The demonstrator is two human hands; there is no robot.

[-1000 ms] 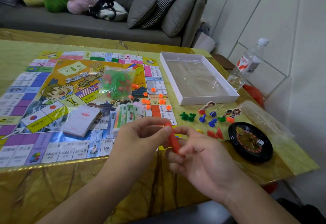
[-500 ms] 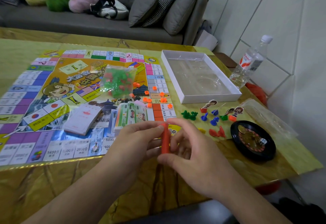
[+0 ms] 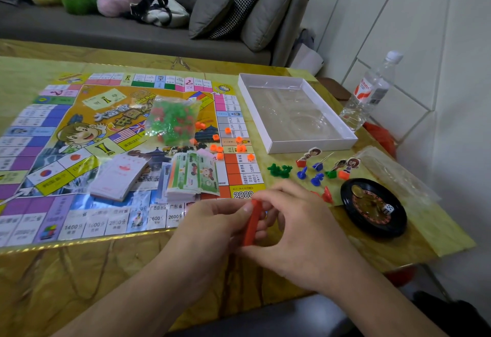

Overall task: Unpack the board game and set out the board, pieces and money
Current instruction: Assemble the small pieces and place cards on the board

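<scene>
Red plastic, a short stick (image 3: 251, 224), now stands almost upright between our two hands, where a second ago it leaned tilted toward the right hand. We pinch its top with the left hand (image 3: 212, 226), thumb and forefinger curled onto it, and the right hand (image 3: 297, 226) curls round it from the other side, its thumb under the lower end. Both hands have drifted a little forward, so they now hover over the near edge of the bench (image 3: 111, 270), just at the near right corner of the board (image 3: 79, 129).

What the stick is we cannot tell for sure; we judge it to be a stack of red pieces or a strip to be pulled apart, so turning it upright looks like a step toward separating it.

The rest lies as it did. The board is spread flat on the left of the bench, with the bag (image 3: 171, 120) of green and red pieces at its middle, loose orange pieces (image 3: 216, 148) by its right edge, and the cards (image 3: 117, 176) and money (image 3: 194, 174) near its near edge. The tray (image 3: 313, 147) sits toward the far right corner, the pawns (image 3: 309, 172) just in front of it, the wheel (image 3: 373, 208) with a die by the right edge. We judge the unpacking to be well on, with the money still bundled.
</scene>
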